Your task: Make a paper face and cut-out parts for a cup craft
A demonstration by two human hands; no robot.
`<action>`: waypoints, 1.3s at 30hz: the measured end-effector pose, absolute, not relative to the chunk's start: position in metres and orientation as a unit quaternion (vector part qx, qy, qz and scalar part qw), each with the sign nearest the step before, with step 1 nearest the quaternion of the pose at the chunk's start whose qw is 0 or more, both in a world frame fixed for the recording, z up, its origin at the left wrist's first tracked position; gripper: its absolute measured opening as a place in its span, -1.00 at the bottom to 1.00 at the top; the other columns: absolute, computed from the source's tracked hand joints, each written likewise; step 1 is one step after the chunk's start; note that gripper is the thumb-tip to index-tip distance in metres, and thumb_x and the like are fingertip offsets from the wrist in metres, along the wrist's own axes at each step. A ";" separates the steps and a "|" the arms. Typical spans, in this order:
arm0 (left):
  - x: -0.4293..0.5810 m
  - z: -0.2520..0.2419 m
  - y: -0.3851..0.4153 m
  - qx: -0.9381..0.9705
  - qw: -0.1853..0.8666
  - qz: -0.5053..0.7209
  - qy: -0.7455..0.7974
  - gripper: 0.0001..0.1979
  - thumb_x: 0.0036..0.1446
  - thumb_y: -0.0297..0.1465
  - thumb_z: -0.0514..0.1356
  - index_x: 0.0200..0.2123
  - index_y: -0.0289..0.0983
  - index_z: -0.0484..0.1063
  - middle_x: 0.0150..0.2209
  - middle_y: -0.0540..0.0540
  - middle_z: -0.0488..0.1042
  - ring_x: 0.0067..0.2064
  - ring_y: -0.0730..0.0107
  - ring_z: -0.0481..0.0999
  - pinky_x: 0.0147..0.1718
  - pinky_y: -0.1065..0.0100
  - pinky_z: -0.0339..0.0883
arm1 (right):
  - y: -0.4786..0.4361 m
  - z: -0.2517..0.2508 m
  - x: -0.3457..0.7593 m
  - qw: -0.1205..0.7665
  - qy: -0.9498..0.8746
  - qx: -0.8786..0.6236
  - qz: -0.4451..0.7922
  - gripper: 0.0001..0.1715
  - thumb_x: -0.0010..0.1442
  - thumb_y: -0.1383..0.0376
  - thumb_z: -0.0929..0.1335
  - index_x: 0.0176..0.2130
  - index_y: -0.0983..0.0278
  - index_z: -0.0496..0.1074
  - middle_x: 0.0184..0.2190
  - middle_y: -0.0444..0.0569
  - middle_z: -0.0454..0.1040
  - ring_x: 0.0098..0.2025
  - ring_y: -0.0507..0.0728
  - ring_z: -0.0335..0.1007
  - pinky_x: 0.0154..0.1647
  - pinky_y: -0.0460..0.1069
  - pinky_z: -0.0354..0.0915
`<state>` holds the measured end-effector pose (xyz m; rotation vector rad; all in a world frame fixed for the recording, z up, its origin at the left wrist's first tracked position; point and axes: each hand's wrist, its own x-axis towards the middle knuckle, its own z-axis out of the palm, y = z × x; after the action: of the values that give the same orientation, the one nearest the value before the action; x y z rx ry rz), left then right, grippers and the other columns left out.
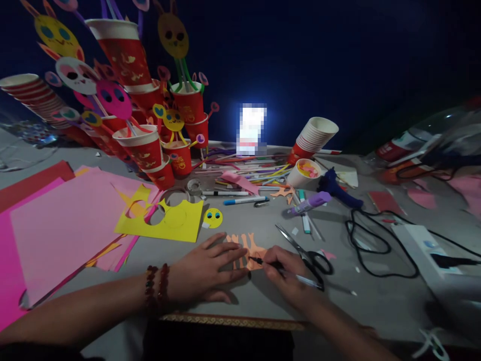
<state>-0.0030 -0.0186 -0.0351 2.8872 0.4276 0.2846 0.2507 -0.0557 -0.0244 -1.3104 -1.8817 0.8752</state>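
Note:
My left hand [210, 263] lies flat with spread fingers, its fingertips pressing on a cut-up piece of orange paper [257, 247]. In my right hand [288, 273] is a pen [302, 279], its dark tip touching the orange paper. Curved cut-outs leave narrow strips in that paper. Just beyond my left hand lies a yellow paper circle [213, 218] with two blue eyes and a drawn mouth. Scissors [302, 249] with black handles rest partly open beside my right hand. A sheet of yellow paper [184, 217] with round holes lies further left.
Red paper cups [141, 150] with paper animal faces stand stacked at the back left. Pink paper sheets [56, 225] cover the left side. A purple glue stick [310, 204], a blue glue gun [340, 189] and a black cord [376, 275] lie to the right. A cup of paper scraps [295, 176] stands behind.

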 end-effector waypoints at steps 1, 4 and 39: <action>-0.003 -0.035 -0.019 0.979 0.105 0.096 0.145 -0.40 0.26 0.03 0.05 0.25 -0.14 0.21 0.32 -0.19 0.18 0.28 0.06 0.20 0.31 -0.11 -0.18 | -0.056 -0.025 0.251 0.335 -0.723 -0.503 0.334 -0.82 0.14 0.33 0.27 -0.50 0.21 0.30 -0.61 -0.19 0.33 -0.56 0.03 0.24 -0.52 -0.09 0.16; -0.002 -0.035 -0.019 0.979 0.106 0.095 0.145 -0.38 0.25 0.03 0.07 0.25 -0.15 0.21 0.32 -0.20 0.18 0.27 0.05 0.21 0.30 -0.11 -0.16 | -0.055 -0.027 0.250 0.338 -0.726 -0.499 0.330 -0.82 0.15 0.31 0.27 -0.50 0.21 0.30 -0.61 -0.19 0.33 -0.56 0.03 0.24 -0.52 -0.09 0.16; -0.003 -0.038 -0.020 0.977 0.115 0.091 0.152 -0.41 0.25 0.03 0.07 0.23 -0.14 0.24 0.33 -0.19 0.16 0.29 0.05 0.18 0.30 -0.12 -0.17 | -0.056 -0.031 0.251 0.342 -0.739 -0.486 0.318 -0.83 0.12 0.34 0.26 -0.51 0.21 0.28 -0.62 -0.20 0.32 -0.57 0.02 0.24 -0.51 -0.10 0.16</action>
<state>-0.0030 -0.0198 -0.0376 2.8645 0.4464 0.2655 0.2508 -0.0556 -0.0310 -1.2634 -1.9225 0.8261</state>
